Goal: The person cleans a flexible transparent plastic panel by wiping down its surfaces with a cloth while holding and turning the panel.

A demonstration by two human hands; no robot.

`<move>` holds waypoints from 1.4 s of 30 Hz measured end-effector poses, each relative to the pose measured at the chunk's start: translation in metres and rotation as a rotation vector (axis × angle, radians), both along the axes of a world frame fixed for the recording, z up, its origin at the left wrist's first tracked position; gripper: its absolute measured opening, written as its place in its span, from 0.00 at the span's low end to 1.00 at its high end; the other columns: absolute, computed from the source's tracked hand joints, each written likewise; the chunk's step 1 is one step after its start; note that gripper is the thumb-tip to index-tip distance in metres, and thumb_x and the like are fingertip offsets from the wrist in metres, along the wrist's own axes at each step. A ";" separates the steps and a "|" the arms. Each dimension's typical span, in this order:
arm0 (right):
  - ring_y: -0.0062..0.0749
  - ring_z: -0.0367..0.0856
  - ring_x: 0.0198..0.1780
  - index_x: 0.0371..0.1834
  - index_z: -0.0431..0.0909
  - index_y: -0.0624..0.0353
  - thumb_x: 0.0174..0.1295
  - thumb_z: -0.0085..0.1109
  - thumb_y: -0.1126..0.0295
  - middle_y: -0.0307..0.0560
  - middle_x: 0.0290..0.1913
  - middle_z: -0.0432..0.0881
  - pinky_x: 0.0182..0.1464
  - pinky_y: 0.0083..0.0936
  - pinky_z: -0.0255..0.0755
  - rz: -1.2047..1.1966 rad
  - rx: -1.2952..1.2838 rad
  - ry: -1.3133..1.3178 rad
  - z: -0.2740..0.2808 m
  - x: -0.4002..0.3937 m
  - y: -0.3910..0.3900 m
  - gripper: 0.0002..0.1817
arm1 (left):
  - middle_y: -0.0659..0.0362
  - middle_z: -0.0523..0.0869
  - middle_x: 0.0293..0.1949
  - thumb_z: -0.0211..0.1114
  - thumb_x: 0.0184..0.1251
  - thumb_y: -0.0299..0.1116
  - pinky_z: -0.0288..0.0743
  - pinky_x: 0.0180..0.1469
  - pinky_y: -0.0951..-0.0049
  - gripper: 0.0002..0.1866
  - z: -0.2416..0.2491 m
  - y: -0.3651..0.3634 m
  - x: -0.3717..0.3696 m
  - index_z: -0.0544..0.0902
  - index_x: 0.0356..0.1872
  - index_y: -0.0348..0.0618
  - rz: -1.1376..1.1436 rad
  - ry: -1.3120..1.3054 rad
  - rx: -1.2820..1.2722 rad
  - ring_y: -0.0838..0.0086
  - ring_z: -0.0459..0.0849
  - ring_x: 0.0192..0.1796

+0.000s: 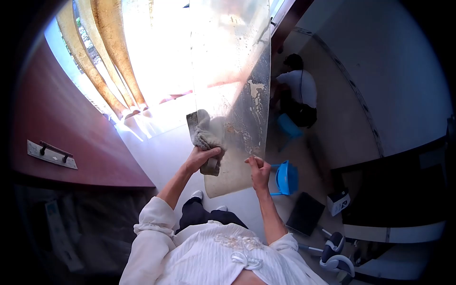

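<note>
A long, clear plastic strip (228,183) hangs in front of me, with whitish smears and wet-looking spots on its right part. My left hand (205,156) is closed around a grey, dirty cloth (203,135) at the strip's left edge; part of the cloth shows blurred through the plastic. On the right edge, near the lower end, my right hand (259,173) has its fingers pinched together on the strip.
Left stands a reddish door (85,114) with a metal handle (54,154). Bright daylight enters past yellowish strips (107,52). A blue chair (286,178) stands right. Beyond, a person in a white top (301,85) crouches by a blue stool (289,126). A white box (338,203) lies lower right.
</note>
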State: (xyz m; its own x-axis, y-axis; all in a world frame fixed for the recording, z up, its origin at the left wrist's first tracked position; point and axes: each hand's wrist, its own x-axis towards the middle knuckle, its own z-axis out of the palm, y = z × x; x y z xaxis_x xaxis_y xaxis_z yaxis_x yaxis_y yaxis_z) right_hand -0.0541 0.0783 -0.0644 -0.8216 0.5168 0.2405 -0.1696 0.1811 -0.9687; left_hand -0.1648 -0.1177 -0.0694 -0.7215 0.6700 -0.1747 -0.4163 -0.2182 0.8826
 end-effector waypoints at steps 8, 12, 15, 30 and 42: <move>0.09 0.57 0.12 0.25 0.82 0.61 0.62 0.57 0.62 0.29 0.14 0.71 0.15 0.14 0.46 0.007 -0.058 -0.165 0.014 0.000 -0.009 0.14 | 0.63 0.83 0.34 0.67 0.58 0.33 0.75 0.40 0.78 0.11 0.004 -0.012 0.002 0.82 0.39 0.37 -0.005 0.122 -0.280 0.80 0.79 0.36; 0.09 0.56 0.12 0.25 0.82 0.61 0.62 0.57 0.61 0.29 0.14 0.70 0.14 0.15 0.45 0.015 -0.051 -0.175 0.019 0.007 -0.010 0.15 | 0.60 0.82 0.31 0.65 0.59 0.36 0.77 0.28 0.78 0.13 0.081 0.005 -0.063 0.79 0.39 0.38 0.170 0.069 0.122 0.80 0.81 0.29; 0.09 0.56 0.12 0.25 0.82 0.62 0.62 0.57 0.61 0.29 0.14 0.70 0.15 0.15 0.46 0.015 -0.038 -0.171 0.019 0.006 -0.012 0.15 | 0.59 0.82 0.28 0.66 0.58 0.38 0.76 0.24 0.78 0.15 0.122 0.009 -0.095 0.79 0.39 0.36 0.205 0.116 0.045 0.78 0.80 0.25; 0.09 0.62 0.20 0.23 0.81 0.63 0.62 0.56 0.63 0.29 0.17 0.73 0.23 0.15 0.53 0.011 -0.040 -0.187 0.018 -0.002 -0.012 0.15 | 0.59 0.83 0.30 0.66 0.58 0.34 0.76 0.33 0.78 0.11 0.036 -0.001 -0.020 0.82 0.35 0.35 0.164 0.037 -0.093 0.78 0.81 0.31; 0.11 0.66 0.24 0.24 0.81 0.63 0.61 0.57 0.64 0.31 0.20 0.77 0.27 0.16 0.56 0.013 -0.005 -0.244 0.029 0.010 -0.007 0.14 | 0.60 0.83 0.31 0.64 0.59 0.33 0.79 0.29 0.77 0.10 0.009 -0.007 -0.004 0.80 0.39 0.39 0.086 -0.296 0.155 0.76 0.82 0.29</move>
State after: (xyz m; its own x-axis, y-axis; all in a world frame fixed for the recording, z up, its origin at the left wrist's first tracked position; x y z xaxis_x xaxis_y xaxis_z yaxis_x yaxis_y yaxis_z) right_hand -0.0440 0.0715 -0.0356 -0.8617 0.5065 0.0314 0.0673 0.1753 -0.9822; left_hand -0.1692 -0.1252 -0.0606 -0.7099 0.6437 -0.2858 -0.6236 -0.3858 0.6799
